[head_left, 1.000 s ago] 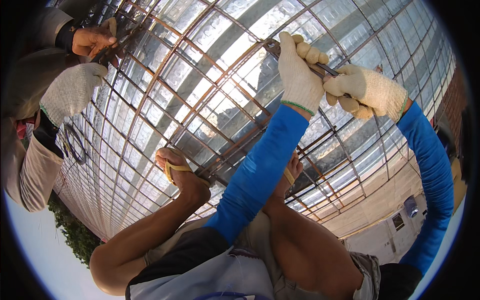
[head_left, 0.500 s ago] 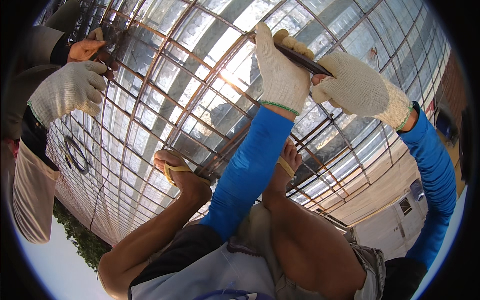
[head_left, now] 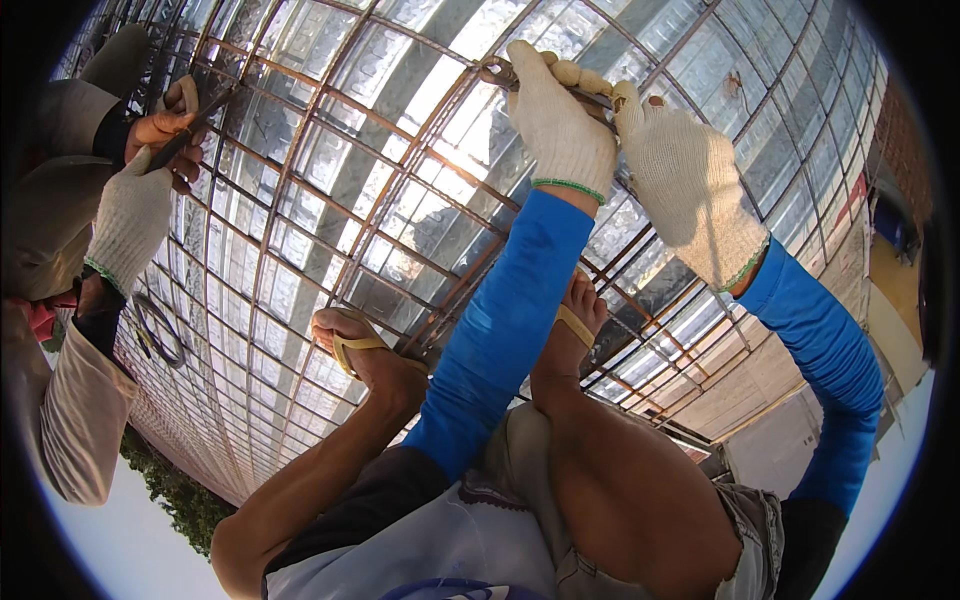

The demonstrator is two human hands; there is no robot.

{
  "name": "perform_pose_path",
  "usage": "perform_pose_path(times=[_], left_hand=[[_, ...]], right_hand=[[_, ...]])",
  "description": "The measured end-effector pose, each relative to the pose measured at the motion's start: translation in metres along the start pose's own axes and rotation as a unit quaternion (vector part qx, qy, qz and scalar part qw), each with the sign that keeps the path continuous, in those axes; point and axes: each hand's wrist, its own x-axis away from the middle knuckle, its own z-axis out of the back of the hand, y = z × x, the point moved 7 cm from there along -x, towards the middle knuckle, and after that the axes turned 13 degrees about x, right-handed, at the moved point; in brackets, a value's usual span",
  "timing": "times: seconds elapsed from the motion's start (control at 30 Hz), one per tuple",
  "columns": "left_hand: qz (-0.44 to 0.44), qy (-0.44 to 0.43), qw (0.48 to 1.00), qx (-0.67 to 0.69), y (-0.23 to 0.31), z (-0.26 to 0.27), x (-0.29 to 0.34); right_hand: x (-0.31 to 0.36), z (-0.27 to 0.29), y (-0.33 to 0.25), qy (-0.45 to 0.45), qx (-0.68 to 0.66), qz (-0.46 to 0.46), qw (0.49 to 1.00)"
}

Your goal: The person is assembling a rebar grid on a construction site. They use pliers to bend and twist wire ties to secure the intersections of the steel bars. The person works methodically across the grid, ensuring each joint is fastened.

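Observation:
A pair of dark metal pincers (head_left: 497, 72) has its jaws at a bar crossing of the rusty rebar mesh (head_left: 415, 160). My left hand (head_left: 562, 135), in a cream knitted glove, is wrapped round the pincers' handles just behind the jaws. My right hand (head_left: 690, 185), gloved alike with a worn hole at one fingertip, closes on the handle ends, its thumb near the left fingers. Most of the handles are hidden by both gloves. Blue sleeves cover my forearms. My feet, in yellow-strapped sandals (head_left: 358, 345), rest on the mesh.
Shiny corrugated metal sheets (head_left: 400, 75) lie beneath the mesh. At the left, a co-worker's gloved hand (head_left: 130, 215) and bare hand (head_left: 165, 130) hold a dark tool (head_left: 195, 122). A coil of wire (head_left: 158, 335) lies on the mesh near them.
My right hand has turned more upright and moved left, closer to my left hand, with the handles swung along. The co-worker's gloved hand has come onto the dark tool.

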Motion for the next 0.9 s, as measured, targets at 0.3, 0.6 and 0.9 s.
perform_pose_path(times=[0.3, 0.6, 0.9], left_hand=[[0.126, -0.103, 0.986, 0.040, 0.010, 0.010, 0.008], [0.112, -0.077, 0.986, -0.098, 0.022, 0.026, 0.006], [0.127, -0.050, 0.990, -0.016, 0.013, 0.003, 0.010]], right_hand=[[0.022, 0.000, -0.013, 0.107, -0.235, 0.026, 0.966], [0.021, -0.013, -0.038, 0.008, -0.359, -0.053, 0.932], [-0.007, -0.036, -0.001, -0.349, -0.598, -0.017, 0.721]])
